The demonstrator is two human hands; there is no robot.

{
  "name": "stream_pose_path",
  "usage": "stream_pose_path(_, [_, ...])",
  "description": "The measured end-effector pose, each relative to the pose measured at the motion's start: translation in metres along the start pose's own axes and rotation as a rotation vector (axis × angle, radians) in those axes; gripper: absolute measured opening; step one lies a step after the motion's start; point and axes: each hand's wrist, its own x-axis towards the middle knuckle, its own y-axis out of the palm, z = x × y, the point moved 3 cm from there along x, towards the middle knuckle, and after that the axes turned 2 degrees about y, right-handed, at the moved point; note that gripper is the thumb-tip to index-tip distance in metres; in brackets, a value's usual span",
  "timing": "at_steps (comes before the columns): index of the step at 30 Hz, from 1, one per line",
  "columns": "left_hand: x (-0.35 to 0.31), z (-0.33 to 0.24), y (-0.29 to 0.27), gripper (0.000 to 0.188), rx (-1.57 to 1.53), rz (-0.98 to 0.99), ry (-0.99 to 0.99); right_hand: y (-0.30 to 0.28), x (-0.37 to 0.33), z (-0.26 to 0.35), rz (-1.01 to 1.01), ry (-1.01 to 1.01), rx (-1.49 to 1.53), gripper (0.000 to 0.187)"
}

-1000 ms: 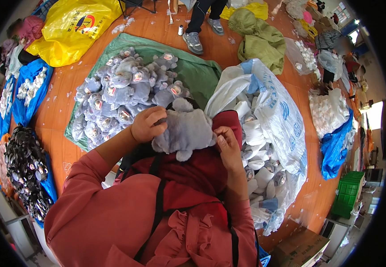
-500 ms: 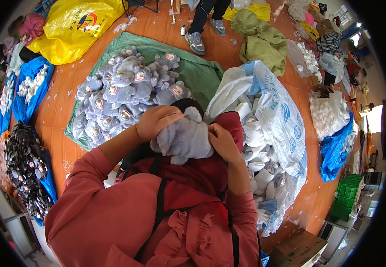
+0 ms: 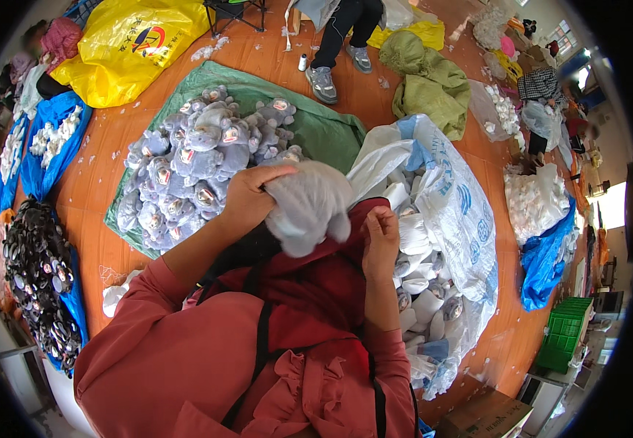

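A grey plush toy [image 3: 308, 208], smeared by motion, is held up over my lap. My left hand [image 3: 249, 196] is closed round its left side. Just right of the toy and apart from it, my right hand [image 3: 381, 232] is raised with thumb and fingertips pinched together; anything between them is too small to make out. Beyond my left hand, finished-looking grey plush toys [image 3: 200, 150] lie heaped on a green sheet [image 3: 324, 120]. By my right hand stands an open white woven sack [image 3: 451, 193] holding white and grey stuffed pieces [image 3: 422, 281].
A yellow bag [image 3: 130, 51] lies far left, above blue sacks [image 3: 43, 171] of white pieces. Dark plush pieces [image 3: 39, 270] are piled at left. Another person's shoes [image 3: 322, 84] rest beyond the sheet, near an olive cloth [image 3: 430, 91]. A green crate [image 3: 565, 332] and carton [image 3: 484, 416] stand lower right.
The plush toy has swung upward and turned in my left hand. My right hand has come off it and moved right, fingers pinched.
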Motion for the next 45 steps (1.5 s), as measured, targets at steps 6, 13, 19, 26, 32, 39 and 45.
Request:
stream_pose_path(6, [0.011, -0.041, 0.004, 0.047, 0.468, -0.01, 0.035, 0.049, -0.022, 0.056, 0.39, -0.454, -0.259, 0.016])
stream_pose_path(13, [0.018, -0.054, 0.016, 0.04, 0.632, 0.137, -0.042, 0.069, -0.024, 0.042, 0.183, -0.517, -0.439, 0.027])
stream_pose_path(19, [0.019, -0.074, 0.022, 0.035, 0.662, 0.223, -0.097, 0.072, -0.019, 0.046, 0.067, -0.536, -0.539, 0.029])
stream_pose_path(26, [0.01, -0.077, 0.024, 0.03, 0.576, 0.157, 0.08, 0.066, -0.015, 0.062, 0.009, -0.677, -0.594, 0.029])
stream_pose_path(32, [0.021, -0.096, 0.012, 0.022, 0.705, 0.19, 0.35, 0.062, -0.013, 0.058, 0.062, -0.681, -0.557, 0.029])
stream_pose_path(39, [0.024, -0.085, 0.015, 0.013, 0.647, 0.278, 0.466, 0.062, -0.004, 0.055, 0.208, -0.637, -0.579, 0.032])
stream_pose_path(45, [0.024, -0.099, 0.016, 0.012, 0.64, 0.3, 0.514, 0.057, 0.006, 0.038, 0.241, -0.471, -0.619, 0.035])
